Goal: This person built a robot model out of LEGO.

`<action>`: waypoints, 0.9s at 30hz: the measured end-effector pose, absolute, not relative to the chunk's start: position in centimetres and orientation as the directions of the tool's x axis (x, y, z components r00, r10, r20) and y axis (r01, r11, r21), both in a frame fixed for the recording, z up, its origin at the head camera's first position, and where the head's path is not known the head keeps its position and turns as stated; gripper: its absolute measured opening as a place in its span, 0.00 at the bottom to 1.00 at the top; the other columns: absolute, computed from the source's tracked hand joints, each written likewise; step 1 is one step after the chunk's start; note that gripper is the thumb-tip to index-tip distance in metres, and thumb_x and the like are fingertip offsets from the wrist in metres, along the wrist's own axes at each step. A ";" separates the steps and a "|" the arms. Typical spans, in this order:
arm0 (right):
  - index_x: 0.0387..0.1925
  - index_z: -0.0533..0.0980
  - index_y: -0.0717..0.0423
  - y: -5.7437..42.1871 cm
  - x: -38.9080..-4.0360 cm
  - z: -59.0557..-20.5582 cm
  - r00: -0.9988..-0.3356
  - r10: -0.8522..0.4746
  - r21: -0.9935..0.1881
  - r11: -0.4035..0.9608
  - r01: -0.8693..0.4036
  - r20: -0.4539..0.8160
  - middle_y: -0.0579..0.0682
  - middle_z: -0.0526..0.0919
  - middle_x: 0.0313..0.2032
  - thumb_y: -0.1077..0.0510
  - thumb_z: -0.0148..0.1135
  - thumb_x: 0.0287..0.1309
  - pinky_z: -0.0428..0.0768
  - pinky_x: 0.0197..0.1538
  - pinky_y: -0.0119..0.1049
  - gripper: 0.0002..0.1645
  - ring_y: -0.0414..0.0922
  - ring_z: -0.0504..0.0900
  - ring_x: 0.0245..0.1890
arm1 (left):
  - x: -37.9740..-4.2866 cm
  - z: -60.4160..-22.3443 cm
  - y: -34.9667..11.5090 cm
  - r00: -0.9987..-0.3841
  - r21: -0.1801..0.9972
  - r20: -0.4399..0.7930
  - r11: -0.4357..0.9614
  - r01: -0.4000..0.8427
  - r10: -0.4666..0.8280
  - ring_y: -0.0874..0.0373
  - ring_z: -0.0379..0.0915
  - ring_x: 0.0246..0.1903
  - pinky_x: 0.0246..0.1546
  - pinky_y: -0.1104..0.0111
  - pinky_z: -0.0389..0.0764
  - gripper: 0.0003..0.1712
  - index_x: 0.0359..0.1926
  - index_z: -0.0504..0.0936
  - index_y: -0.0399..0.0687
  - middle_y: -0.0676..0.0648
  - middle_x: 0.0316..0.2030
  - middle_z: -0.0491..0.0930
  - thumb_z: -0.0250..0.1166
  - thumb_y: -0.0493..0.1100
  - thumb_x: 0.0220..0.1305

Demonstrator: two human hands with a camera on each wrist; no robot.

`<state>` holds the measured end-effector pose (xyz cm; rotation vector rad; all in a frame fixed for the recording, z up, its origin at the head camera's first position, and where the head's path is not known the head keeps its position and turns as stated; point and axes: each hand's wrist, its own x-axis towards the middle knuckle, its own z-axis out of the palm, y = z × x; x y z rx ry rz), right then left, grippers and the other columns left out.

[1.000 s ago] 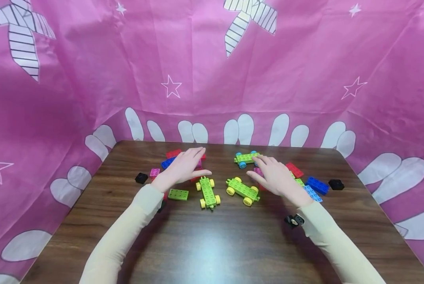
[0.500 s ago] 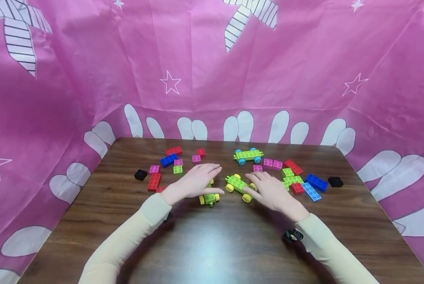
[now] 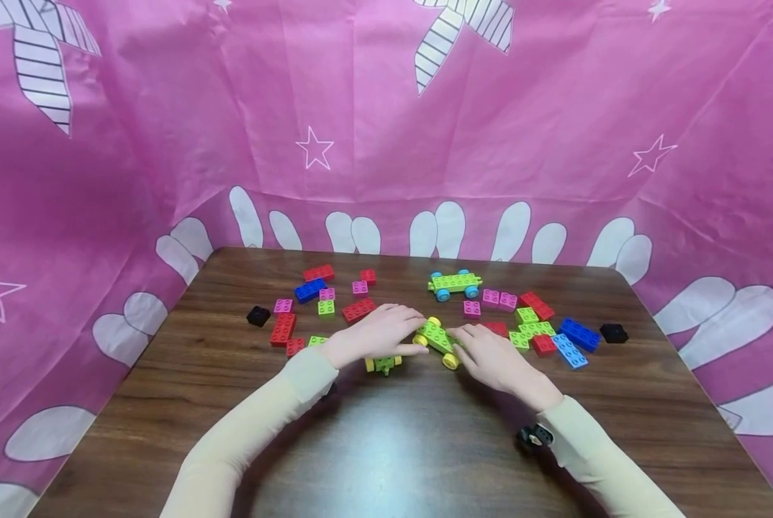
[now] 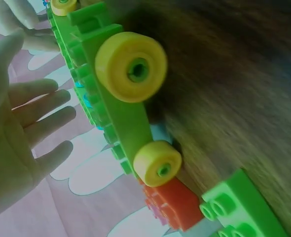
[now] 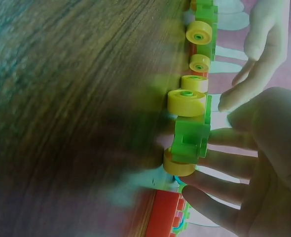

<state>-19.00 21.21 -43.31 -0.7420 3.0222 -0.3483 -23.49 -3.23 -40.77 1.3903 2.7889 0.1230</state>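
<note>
My left hand (image 3: 376, 337) reaches over a green toy car base (image 3: 383, 365) with yellow wheels, hiding most of it in the head view. In the left wrist view its fingers are extended above the studs of that green base (image 4: 121, 113), apart from it. My right hand (image 3: 495, 361) is at the right end of a second green car base (image 3: 435, 335), also with yellow wheels. The right wrist view shows that base (image 5: 190, 138) standing on the table, with the right hand's fingers (image 5: 229, 160) extended alongside its studded top.
A third green car base (image 3: 455, 283) with blue wheels stands at the back. Loose bricks in red, pink, blue and green lie on both sides, including a red brick (image 3: 283, 329) and a dark blue brick (image 3: 579, 334). Black pieces lie outermost, such as the right black piece (image 3: 614, 333).
Both hands have come back toward the front from above the bricks. The left hand has moved right over the left car base; the right hand has lowered to the right car base.
</note>
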 end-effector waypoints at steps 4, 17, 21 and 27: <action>0.63 0.74 0.55 21.3 -19.1 -43.4 -0.879 -0.476 -0.218 0.854 -0.472 0.040 0.55 0.81 0.57 0.54 0.63 0.63 0.80 0.60 0.54 0.27 0.54 0.80 0.59 | -23.6 -40.7 -2.7 -0.580 0.075 0.020 0.577 0.813 0.815 0.54 0.75 0.60 0.65 0.56 0.73 0.27 0.60 0.79 0.47 0.48 0.58 0.81 0.58 0.59 0.71; 0.60 0.75 0.56 21.6 -19.1 -43.3 -0.868 -0.494 -0.272 0.829 -0.488 0.053 0.56 0.83 0.55 0.58 0.64 0.62 0.81 0.58 0.53 0.24 0.54 0.82 0.56 | -24.1 -41.4 -2.3 -0.569 0.028 -0.010 0.569 0.822 0.822 0.55 0.75 0.60 0.64 0.56 0.74 0.20 0.57 0.82 0.51 0.50 0.58 0.81 0.58 0.54 0.72; 0.60 0.76 0.56 21.8 -19.0 -43.3 -0.862 -0.503 -0.282 0.820 -0.498 0.059 0.56 0.84 0.55 0.56 0.66 0.61 0.82 0.56 0.52 0.25 0.53 0.83 0.55 | -24.1 -41.5 -2.2 -0.567 0.033 -0.016 0.567 0.823 0.824 0.56 0.76 0.60 0.63 0.56 0.75 0.20 0.58 0.82 0.52 0.50 0.57 0.81 0.58 0.54 0.72; 0.60 0.76 0.55 21.9 -18.9 -43.3 -0.857 -0.514 -0.305 0.809 -0.502 0.044 0.55 0.84 0.54 0.55 0.68 0.60 0.82 0.56 0.51 0.26 0.52 0.83 0.53 | -24.3 -41.6 -1.9 -0.576 0.045 -0.034 0.577 0.816 0.817 0.56 0.74 0.62 0.64 0.56 0.74 0.20 0.59 0.81 0.53 0.51 0.59 0.81 0.59 0.53 0.71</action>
